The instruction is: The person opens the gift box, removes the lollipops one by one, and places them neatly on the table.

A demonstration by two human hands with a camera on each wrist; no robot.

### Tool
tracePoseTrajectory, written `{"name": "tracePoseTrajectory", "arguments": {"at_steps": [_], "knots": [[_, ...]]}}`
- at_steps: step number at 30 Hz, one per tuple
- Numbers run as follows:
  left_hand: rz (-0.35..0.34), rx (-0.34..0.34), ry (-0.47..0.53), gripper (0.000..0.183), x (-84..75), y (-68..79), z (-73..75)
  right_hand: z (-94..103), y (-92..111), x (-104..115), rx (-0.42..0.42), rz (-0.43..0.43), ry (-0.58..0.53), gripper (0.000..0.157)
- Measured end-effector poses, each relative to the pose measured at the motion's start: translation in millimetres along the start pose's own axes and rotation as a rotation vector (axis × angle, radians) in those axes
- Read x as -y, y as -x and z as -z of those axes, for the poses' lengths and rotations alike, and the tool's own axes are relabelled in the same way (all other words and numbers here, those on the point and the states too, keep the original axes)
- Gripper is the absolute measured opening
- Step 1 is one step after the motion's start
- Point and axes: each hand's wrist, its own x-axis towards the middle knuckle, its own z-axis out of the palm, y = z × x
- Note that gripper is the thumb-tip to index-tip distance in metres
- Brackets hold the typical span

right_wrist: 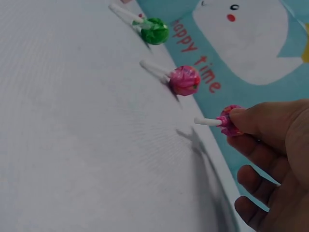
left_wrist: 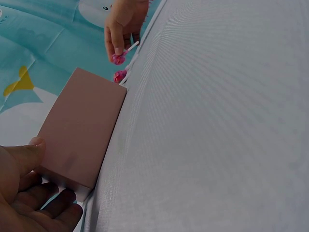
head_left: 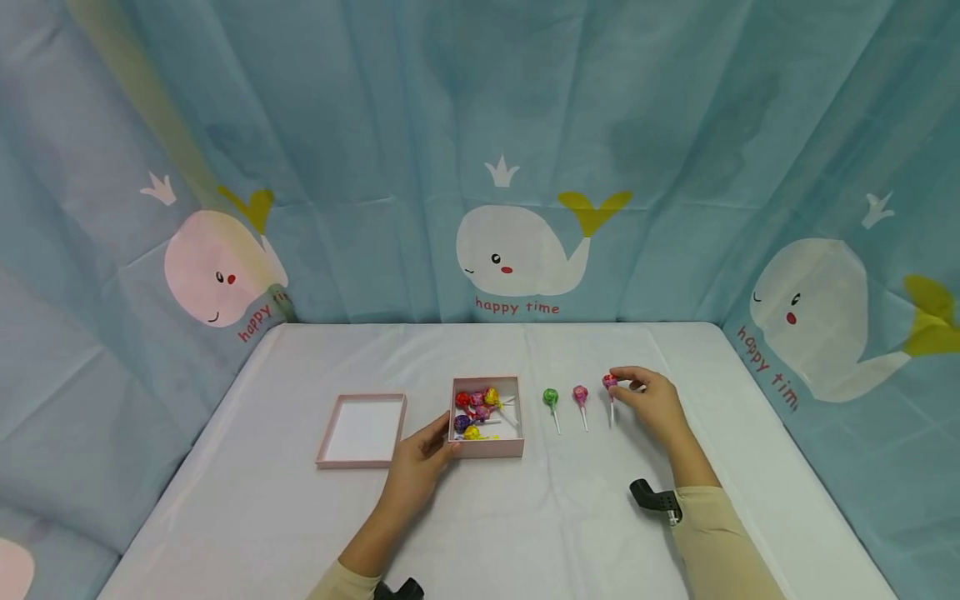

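My right hand [head_left: 654, 406] pinches a pink lollipop [right_wrist: 230, 120] by its wrapped head between thumb and forefinger, with the white stick sticking out. To its left on the table lie another pink lollipop [head_left: 581, 395] and a green lollipop [head_left: 551, 397], in a row. My left hand [head_left: 420, 457] grips the near left corner of a pink open box [head_left: 487, 449], its thumb against the front wall in the left wrist view. Inside the box are several lollipops [head_left: 478, 406] in red, pink, purple and yellow wrappers.
A shallow pink lid [head_left: 362, 465] with a white inside lies left of the box. The table has a white cloth [head_left: 570, 517]. A blue curtain [head_left: 360, 167] with whale prints stands behind and along both sides.
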Motion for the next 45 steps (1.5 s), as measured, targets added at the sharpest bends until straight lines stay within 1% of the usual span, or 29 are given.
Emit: {"name": "tracePoseTrajectory", "arguments": {"at_steps": [3, 7, 10, 14, 22, 26, 35, 40, 43, 45], "knots": [[0.002, 0.000, 0.002, 0.059, -0.4, 0.6, 0.1, -3.4, 0.2, -5.5, 0.028, -0.038, -0.020, 0.033], [-0.003, 0.001, 0.006, 0.059, 0.0, 0.7, 0.2, -6.8, 0.9, -9.2, 0.043, -0.053, 0.007, 0.032], [-0.005, 0.002, 0.008, 0.059, 0.2, 0.8, 0.5, -8.5, 0.9, -10.2, 0.048, -0.048, 0.052, 0.033], [0.003, 0.001, 0.008, 0.059, -1.1, 1.8, 0.8, -9.6, 1.1, -9.8, 0.056, -0.039, 0.076, 0.033], [0.012, -0.004, 0.010, 0.060, -0.9, 2.8, 1.0, -11.0, 1.9, -8.4, 0.062, -0.014, 0.076, 0.033], [0.004, -0.004, 0.008, 0.060, 0.4, 3.2, 1.1, -12.7, 1.4, -9.1, 0.060, -0.008, 0.075, 0.032], [0.003, 0.003, 0.034, 0.058, -0.3, 4.5, 2.0, -12.9, -0.3, -7.9, 0.052, 0.021, 0.063, 0.033], [0.004, 0.002, 0.031, 0.058, -0.4, 3.2, 0.8, -6.4, 0.0, -0.1, 0.020, 0.055, 0.065, 0.032], [0.004, 0.004, 0.028, 0.058, -1.0, 2.2, 0.6, -3.1, -1.3, 9.1, 0.002, 0.116, 0.056, 0.031], [0.002, 0.004, 0.028, 0.057, -1.1, 1.7, 0.8, -1.9, -3.4, 17.9, 0.003, 0.174, 0.048, 0.031]]}}
